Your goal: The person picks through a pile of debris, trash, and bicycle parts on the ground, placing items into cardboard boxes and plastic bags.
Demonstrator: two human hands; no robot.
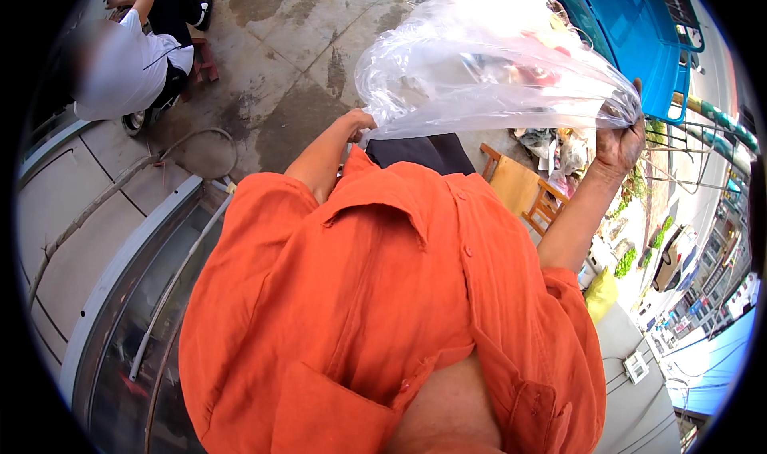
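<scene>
A large sheet of clear plastic [495,94], perhaps a bag, stretches in front of me between both hands. My left hand [357,124] is closed on its near left edge. At the far right end, my right hand [620,134] grips a bunched part of the plastic, with fingers partly covered by its folds. Between the hands the film bulges outward and sags in loose wrinkles. Blurred colours show through it, and I cannot make out whether they lie inside or behind it.
A blue metal cart [619,34] stands at the far right, beside scattered litter [563,150]. Below the plastic is a small wooden chair [515,186]. At the upper left a person in a white shirt [132,66] sits on a red stool [206,61]. A hose [232,146] lies on the concrete.
</scene>
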